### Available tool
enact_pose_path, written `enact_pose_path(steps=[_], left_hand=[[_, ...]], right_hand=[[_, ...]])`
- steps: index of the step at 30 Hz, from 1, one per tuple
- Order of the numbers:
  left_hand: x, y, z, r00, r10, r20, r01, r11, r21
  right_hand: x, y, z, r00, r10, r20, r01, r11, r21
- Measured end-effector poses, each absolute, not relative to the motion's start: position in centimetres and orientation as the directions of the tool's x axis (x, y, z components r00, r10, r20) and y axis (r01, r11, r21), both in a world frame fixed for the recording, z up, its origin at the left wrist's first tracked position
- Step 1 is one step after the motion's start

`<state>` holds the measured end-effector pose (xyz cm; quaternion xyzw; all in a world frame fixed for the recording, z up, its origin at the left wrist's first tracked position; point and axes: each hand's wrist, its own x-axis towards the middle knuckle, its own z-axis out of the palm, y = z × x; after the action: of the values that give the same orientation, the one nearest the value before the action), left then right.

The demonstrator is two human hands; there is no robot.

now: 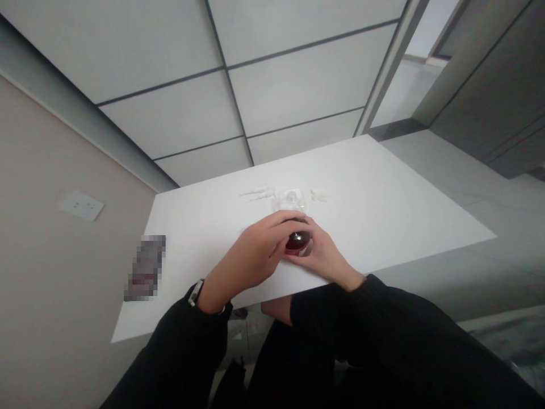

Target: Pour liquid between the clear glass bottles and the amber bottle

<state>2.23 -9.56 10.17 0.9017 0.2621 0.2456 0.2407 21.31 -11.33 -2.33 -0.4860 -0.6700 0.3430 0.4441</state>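
At the smooth white bench [395,196], our left hand [258,247] and right hand [326,250] curl half-closed fingers [281,217] around one glossy, rounded, dark-red object [298,241] near one clear tray [302,200].

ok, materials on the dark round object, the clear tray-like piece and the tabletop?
Dark round object: glossy, perhaps plastic or glass; sharp highlight. Clear tray-like piece: probably plastic; the white shows through. Tabletop: smooth, matte white, maybe laminate; no grain visible.
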Motion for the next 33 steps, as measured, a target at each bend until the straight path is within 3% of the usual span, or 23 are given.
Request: enact_pose_path(steps=[11, 13, 16, 20, 22, 24, 27, 33], left_hand=[[4.0, -8.0, 10.7, 0.634, 0.655, 0.411, 0.579, -0.754, 0.309], [3.7, -8.0, 11.3, 0.576, 0.665, 0.475, 0.562, -0.744, 0.360], [1.6, -7.3, 11.6, 0.474, 0.727, 0.497, 0.484, -0.686, 0.543], [-3.6, -4.5, 8.8, 0.266, 0.910, 0.318, 0.427, -0.407, 0.808], [-6.0, -2.8, 6.0, 0.222, 0.958, 0.179, 0.418, -0.260, 0.871], [-7.8, -1.6, 3.1, 0.245, 0.966, 0.086, 0.461, -0.194, 0.866], [-8.9, -0.7, 0.0, 0.312, 0.943, 0.118, 0.595, -0.291, 0.750], [-9.2, -0.9, -0.9, 0.325, 0.941, 0.093, 0.676, -0.300, 0.673]], right_hand=[[21.5, -11.5, -1.9, -0.134, 0.957, 0.257, 0.377, 0.289, -0.880], [21.5, -11.5, -2.0, -0.136, 0.956, 0.259, 0.380, 0.292, -0.878], [21.6, -11.3, -1.9, -0.147, 0.948, 0.284, 0.384, 0.319, -0.867], [21.7, -11.2, -1.9, -0.153, 0.938, 0.312, 0.392, 0.347, -0.852], [21.7, -11.2, -2.0, -0.149, 0.938, 0.312, 0.395, 0.346, -0.851], [21.8, -11.3, -2.1, -0.146, 0.938, 0.315, 0.407, 0.347, -0.845], [21.8, -11.4, -2.2, -0.136, 0.939, 0.314, 0.433, 0.342, -0.834], [21.9, -11.4, -2.5, -0.140, 0.929, 0.342, 0.465, 0.367, -0.805]])
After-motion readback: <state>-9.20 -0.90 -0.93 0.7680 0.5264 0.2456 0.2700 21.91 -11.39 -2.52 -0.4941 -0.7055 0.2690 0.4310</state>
